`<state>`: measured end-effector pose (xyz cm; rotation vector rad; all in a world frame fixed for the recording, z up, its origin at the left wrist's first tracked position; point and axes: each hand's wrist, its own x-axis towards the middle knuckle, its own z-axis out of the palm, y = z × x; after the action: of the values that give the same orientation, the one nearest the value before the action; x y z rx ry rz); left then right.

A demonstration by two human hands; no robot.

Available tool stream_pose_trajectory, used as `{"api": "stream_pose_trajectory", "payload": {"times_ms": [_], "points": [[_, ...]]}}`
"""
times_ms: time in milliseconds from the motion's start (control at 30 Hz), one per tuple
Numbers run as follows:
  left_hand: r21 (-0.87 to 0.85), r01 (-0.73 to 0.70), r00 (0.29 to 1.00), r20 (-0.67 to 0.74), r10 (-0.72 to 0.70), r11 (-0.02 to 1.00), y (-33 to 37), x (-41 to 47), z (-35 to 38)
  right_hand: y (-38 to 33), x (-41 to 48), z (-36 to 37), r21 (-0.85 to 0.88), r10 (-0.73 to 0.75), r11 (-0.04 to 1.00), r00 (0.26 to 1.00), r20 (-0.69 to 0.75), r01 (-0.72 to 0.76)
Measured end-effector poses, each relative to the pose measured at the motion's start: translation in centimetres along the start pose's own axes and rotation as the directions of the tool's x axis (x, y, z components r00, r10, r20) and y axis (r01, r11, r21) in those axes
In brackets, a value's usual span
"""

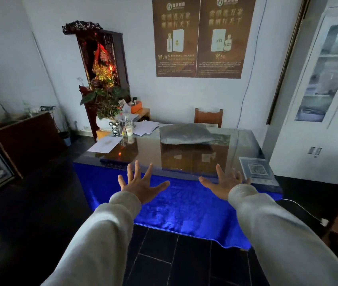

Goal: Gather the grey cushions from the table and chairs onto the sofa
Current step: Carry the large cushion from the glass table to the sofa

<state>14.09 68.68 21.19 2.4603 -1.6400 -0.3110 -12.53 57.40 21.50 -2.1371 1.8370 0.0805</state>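
Chair (208,117) half hidden behind grey cushion (185,134)

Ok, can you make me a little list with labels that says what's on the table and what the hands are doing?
cushion: one grey cushion lying flat on the far part of the table
table: glass top over a blue cloth
papers: loose sheets at the far left corner
cup: paper cup beside the papers
chair: wooden back behind the table
left hand: open, fingers spread, holding nothing
right hand: open, fingers spread, holding nothing
sofa: not in view
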Motion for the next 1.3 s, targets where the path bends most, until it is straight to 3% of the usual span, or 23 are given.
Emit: {"api": "stream_pose_trajectory", "payload": {"times_ms": [233,467,700,800,1033,1167,1300], "points": [[-0.011,0.007,0.996,0.087,-0.006,1.000,-1.4,16.0,2.1,-4.1,15.6,2.1,-0.010,0.027,1.000,0.999,0.033,-0.027],[-0.103,-0.026,0.987,0.157,0.042,0.994,-1.7,36.1,0.9,-9.8,31.7,0.2,-0.094,0.173,0.982,0.980,0.100,-0.163],[-0.187,-0.032,0.990,0.129,0.057,0.982,-1.8,54.5,0.1,-14.2,45.5,-1.8,-0.057,0.131,0.991,0.983,0.129,-0.124],[-0.165,-0.047,0.979,0.187,0.078,0.985,-1.1,60.3,2.7,-13.4,51.5,-1.7,-0.069,0.152,0.987,0.976,0.153,-0.143],[-0.176,0.122,0.931,0.363,-0.051,0.977,-0.2,70.9,9.1,-11.0,68.8,-1.4,-0.099,0.177,0.982,0.958,0.225,-0.158],[-0.207,0.227,0.902,0.413,-0.125,0.952,1.2,80.7,12.1,-9.4,82.0,0.2,0.016,0.199,0.977,0.936,0.291,-0.213],[-0.181,0.327,0.881,0.414,-0.230,0.928,2.2,89.6,15.2,-8.1,92.9,1.1,0.098,0.266,0.951,0.937,0.224,-0.293]]}}
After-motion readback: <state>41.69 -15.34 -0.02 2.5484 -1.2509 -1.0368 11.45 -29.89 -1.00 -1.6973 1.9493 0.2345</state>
